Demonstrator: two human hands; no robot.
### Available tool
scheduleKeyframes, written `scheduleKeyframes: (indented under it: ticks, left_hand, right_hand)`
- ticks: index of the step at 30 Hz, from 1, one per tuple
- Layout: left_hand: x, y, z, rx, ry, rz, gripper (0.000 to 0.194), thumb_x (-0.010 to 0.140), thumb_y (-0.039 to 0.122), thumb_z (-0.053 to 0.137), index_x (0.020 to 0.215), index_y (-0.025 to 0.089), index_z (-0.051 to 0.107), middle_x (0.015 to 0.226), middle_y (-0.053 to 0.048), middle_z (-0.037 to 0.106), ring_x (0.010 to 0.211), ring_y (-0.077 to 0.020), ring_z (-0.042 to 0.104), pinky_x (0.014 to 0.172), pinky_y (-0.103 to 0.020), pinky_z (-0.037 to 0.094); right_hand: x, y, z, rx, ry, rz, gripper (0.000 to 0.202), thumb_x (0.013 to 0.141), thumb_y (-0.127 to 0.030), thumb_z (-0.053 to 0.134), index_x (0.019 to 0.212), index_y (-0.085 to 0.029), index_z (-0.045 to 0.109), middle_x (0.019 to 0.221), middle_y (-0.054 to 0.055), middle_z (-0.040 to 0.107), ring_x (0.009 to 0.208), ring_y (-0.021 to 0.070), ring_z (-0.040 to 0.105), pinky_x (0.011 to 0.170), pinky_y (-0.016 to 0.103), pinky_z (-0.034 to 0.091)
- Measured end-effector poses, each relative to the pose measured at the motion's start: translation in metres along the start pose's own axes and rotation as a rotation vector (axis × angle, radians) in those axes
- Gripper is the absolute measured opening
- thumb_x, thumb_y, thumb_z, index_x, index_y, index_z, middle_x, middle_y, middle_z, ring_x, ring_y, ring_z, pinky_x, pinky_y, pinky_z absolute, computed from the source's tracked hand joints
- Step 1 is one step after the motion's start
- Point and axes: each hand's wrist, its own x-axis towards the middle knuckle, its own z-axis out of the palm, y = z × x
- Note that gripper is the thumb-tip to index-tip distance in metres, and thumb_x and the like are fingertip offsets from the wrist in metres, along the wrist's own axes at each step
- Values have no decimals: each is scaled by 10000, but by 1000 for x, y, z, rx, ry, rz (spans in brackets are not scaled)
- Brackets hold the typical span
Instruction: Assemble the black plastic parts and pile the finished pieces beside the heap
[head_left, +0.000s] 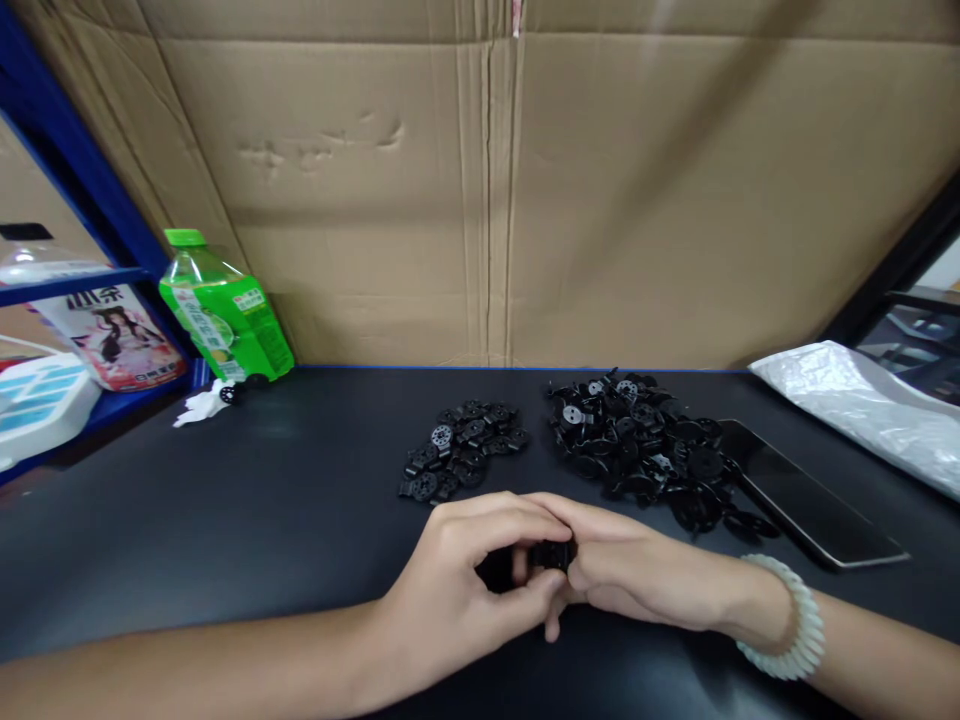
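Observation:
My left hand (480, 570) and my right hand (622, 560) meet at the front middle of the black table. Between their fingertips is a small black plastic part (553, 554), mostly covered, so its exact kind does not show. Both hands are closed on it, thumbs on the near side. Just beyond my left hand lies a smaller pile of black plastic pieces with round, holed discs (469, 440). Behind my right hand is a larger heap of loose black round parts (637, 440). A pale beaded bracelet (787, 620) circles my right wrist.
A dark phone (814, 495) lies right of the large heap, near a silvery plastic bag (862, 410). At the back left stand a green drink bottle (225, 310), a crumpled white tissue (202, 405) and a blue shelf frame (90, 130). Cardboard (360, 200) walls the table's far edge.

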Motion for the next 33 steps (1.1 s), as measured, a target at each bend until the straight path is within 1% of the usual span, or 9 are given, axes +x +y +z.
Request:
scheduleKeyframes:
  ticks: [6, 9, 13, 16, 20, 23, 27, 30, 33]
  left_hand:
    - [-1, -3, 5, 115, 24, 121, 211, 673, -9, 671, 866, 56, 724, 710, -63, 713, 508, -112, 603, 521, -196, 522]
    - [-1, -3, 7, 240, 58, 217, 154, 687, 21, 663, 826, 58, 718, 591, -35, 679, 469, -124, 609, 483, -199, 501]
    - [-3, -4, 9, 302, 92, 249, 128, 719, 42, 649, 826, 80, 707, 554, -18, 677, 449, -127, 627, 485, -197, 514]
    - [-2, -5, 8, 282, 136, 183, 200, 742, 0, 596, 866, 121, 698, 611, -1, 715, 470, -106, 648, 518, -174, 532]
    - [-1, -5, 5, 130, 150, -26, 299, 752, -16, 523, 930, 168, 678, 790, -1, 739, 641, -112, 706, 614, -173, 571]
    - [-1, -4, 2, 8, 171, -152, 313, 785, 3, 492, 1000, 192, 617, 937, -9, 712, 818, -130, 716, 735, -212, 591]
    - [3, -8, -9, 147, 120, -138, 315, 801, 68, 550, 1079, 214, 555, 1008, -8, 677, 932, -150, 676, 851, -274, 559]
    - [15, -15, -25, 415, 56, -118, 268, 805, 95, 551, 1049, 207, 560, 969, -15, 677, 918, -176, 650, 851, -322, 524]
    - [29, -23, -44, 769, 13, -136, 274, 806, 135, 555, 1076, 173, 524, 957, -51, 665, 922, -225, 619, 816, -374, 494]
  right_hand:
    - [1, 2, 5, -25, 115, 57, 396, 626, -67, 426, 983, -190, 546, 873, -7, 525, 714, 105, 502, 700, 284, 409]
    - [1, 2, 11, 7, 161, 52, 478, 588, -73, 421, 1027, -189, 567, 872, 1, 538, 746, 115, 477, 688, 269, 372]
    - [1, 4, 16, 65, 210, 47, 532, 597, -88, 440, 1105, -182, 567, 888, 5, 544, 745, 113, 453, 684, 266, 350]
    - [2, 7, 17, 80, 231, 12, 535, 578, -82, 444, 1093, -161, 568, 832, -8, 521, 687, 100, 432, 661, 265, 339]
    - [4, 5, 14, 27, 224, -51, 535, 636, -79, 456, 1162, -164, 504, 848, -7, 494, 676, 94, 413, 645, 261, 330]
    - [-1, -2, 9, -207, 238, -95, 501, 763, -102, 418, 1256, -188, 414, 888, 7, 495, 713, 114, 435, 674, 280, 368]
    - [-13, -18, -4, -855, 330, -193, 497, 771, -56, 426, 1233, -237, 396, 992, 28, 541, 858, 160, 509, 788, 333, 423]
    - [-19, -31, -26, -1408, 591, -395, 388, 741, -61, 491, 1098, -211, 485, 1042, 60, 550, 960, 210, 527, 862, 380, 430]
    - [-20, -40, -50, -1668, 876, -491, 386, 755, -84, 495, 1132, -166, 485, 1096, 115, 559, 1054, 264, 527, 937, 435, 430]
